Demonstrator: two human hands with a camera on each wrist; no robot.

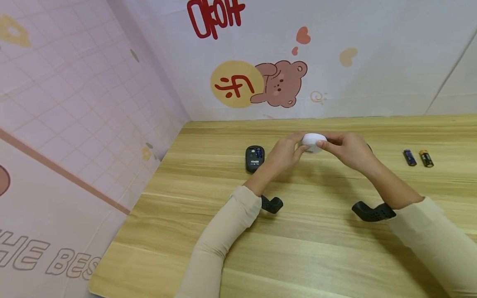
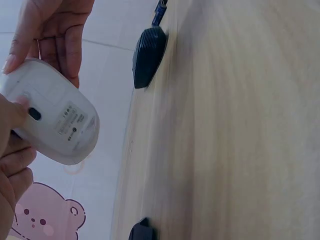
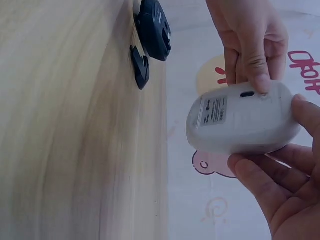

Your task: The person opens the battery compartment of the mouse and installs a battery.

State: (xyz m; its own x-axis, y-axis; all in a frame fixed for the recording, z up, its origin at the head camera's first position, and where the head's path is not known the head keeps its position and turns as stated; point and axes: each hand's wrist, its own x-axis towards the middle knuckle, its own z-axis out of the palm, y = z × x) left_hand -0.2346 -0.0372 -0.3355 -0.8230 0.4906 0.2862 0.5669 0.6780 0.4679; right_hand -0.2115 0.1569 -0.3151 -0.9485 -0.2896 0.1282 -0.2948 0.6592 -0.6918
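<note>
A white computer mouse [image 1: 314,140] is held up above the far part of the table, its underside turned toward me. My left hand [image 1: 285,151] grips one side; its thumb lies on the underside beside the dark sensor window, as the right wrist view shows. From the other side my right hand [image 1: 352,151] holds the mouse between thumb and fingers. A printed label [image 2: 72,121] shows on the underside. Left of my hands, a black mouse [image 1: 255,159] lies upside down with a blue battery [image 1: 259,153] in its open compartment.
On the right lie a blue battery [image 1: 410,157] and a black-and-orange battery [image 1: 426,158]. A dark ridged object [image 2: 150,57] stands near them, mostly hidden behind my right hand in the head view. Beside the black mouse is a small black piece [image 3: 140,68]. A printed cloth wall rises behind the table.
</note>
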